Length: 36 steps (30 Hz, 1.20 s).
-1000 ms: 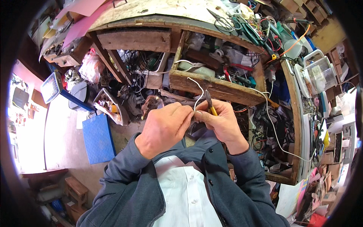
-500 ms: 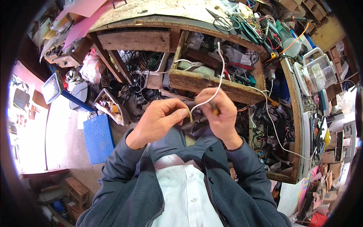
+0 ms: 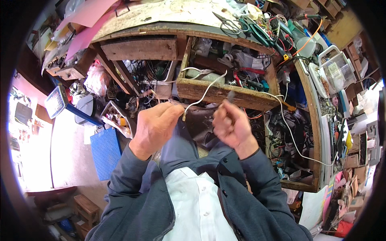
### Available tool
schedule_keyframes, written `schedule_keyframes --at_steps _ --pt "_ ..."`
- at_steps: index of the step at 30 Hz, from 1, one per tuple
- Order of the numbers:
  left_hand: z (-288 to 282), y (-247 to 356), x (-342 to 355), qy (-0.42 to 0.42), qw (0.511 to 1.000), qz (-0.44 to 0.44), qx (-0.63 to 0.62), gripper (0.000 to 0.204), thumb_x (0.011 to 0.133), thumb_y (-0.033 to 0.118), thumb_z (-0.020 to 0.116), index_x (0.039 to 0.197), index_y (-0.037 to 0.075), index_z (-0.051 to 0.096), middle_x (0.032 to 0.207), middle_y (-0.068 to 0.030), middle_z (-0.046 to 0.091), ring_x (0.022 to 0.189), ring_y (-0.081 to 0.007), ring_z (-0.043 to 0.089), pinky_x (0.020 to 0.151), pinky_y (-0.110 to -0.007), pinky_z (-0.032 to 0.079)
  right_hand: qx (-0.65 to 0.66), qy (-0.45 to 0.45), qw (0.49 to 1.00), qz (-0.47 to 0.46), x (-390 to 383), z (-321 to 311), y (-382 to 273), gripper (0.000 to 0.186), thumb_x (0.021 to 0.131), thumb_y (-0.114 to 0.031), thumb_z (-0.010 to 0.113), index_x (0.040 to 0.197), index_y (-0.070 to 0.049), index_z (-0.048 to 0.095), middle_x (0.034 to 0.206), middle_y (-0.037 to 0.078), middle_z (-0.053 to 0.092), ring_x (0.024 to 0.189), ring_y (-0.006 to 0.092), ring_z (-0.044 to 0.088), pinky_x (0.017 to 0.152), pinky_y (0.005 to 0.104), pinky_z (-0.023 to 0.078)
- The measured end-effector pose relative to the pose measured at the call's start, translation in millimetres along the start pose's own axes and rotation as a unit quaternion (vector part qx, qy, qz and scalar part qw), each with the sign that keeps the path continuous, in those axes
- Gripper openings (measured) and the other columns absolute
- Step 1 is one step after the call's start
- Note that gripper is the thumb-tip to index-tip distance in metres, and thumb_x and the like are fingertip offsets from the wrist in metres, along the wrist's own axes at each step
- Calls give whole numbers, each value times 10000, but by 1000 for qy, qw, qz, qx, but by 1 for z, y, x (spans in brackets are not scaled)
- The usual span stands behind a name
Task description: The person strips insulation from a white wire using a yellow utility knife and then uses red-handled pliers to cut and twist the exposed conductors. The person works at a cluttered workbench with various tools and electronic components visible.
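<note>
My left hand [image 3: 157, 126] pinches a thin white cable [image 3: 205, 96] near its lower end, where a short pale tip hangs just past my fingertips. The cable's wavy free length rises to the right across the front of an open wooden drawer [image 3: 189, 84]. My right hand [image 3: 233, 126], apart from my left and smeared by motion, is closed on a tool, the small pliers seen earlier, whose dark tip [image 3: 230, 95] sticks up above my fingers. Their handle is mostly hidden in my hand.
The cluttered bench top [image 3: 152, 14] carries scissors [image 3: 231, 26], tools and wires. The drawer holds red-handled pliers [image 3: 251, 70] and loose parts. More cables [image 3: 291, 128] fill the frame at right. A clear plastic container [image 3: 337, 74], a blue platform scale [image 3: 105, 152] and a bin [image 3: 118, 120] stand around.
My hands have drawn apart, my left one moving up and leftward since half a second ago. The cable's free end has swung down and left, and my right hand no longer overlaps it.
</note>
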<state>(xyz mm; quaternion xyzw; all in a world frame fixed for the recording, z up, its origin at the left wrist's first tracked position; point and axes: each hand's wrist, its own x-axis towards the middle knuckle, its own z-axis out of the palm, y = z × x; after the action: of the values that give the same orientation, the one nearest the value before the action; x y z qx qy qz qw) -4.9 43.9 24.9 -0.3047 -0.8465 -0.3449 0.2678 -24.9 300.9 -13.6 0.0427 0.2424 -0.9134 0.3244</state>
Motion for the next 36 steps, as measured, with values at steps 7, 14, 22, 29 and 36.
schedule_keyframes --at_steps 7,14,22,29,36 --pt "7 -2 -4 19 989 93 113 366 697 -2 684 1059 51 664 880 -54 661 696 -219 643 581 -329 509 -62 -7 993 96 3 31 47 403 1057 -314 455 845 -16 627 562 -27 422 432 73 305 425 245 247" --pt "8 -2 -8 60 980 129 141 389 696 12 690 1085 31 673 937 -56 665 687 -182 629 578 -305 500 62 9 991 117 7 30 63 442 1068 -352 432 856 -17 628 570 -7 420 453 76 311 417 227 246" --pt "9 0 -13 27 969 207 129 430 691 106 716 1114 34 686 990 -51 667 682 -148 613 557 -284 482 8 11 991 130 10 34 39 413 1055 -385 518 887 -23 627 627 46 534 431 47 305 408 214 247" --pt "5 3 -13 19 969 209 132 429 680 82 715 1106 29 696 975 -52 663 675 -142 606 547 -279 469 -62 -34 992 107 5 38 30 259 999 -256 656 893 -21 639 734 64 611 453 29 320 415 196 238" --pt "8 10 -9 61 994 89 24 280 728 -2 770 997 23 699 875 -81 661 659 -238 637 557 -324 508 -205 -15 979 -2 5 46 22 151 865 -50 781 980 -42 683 824 41 674 566 38 479 489 197 325"
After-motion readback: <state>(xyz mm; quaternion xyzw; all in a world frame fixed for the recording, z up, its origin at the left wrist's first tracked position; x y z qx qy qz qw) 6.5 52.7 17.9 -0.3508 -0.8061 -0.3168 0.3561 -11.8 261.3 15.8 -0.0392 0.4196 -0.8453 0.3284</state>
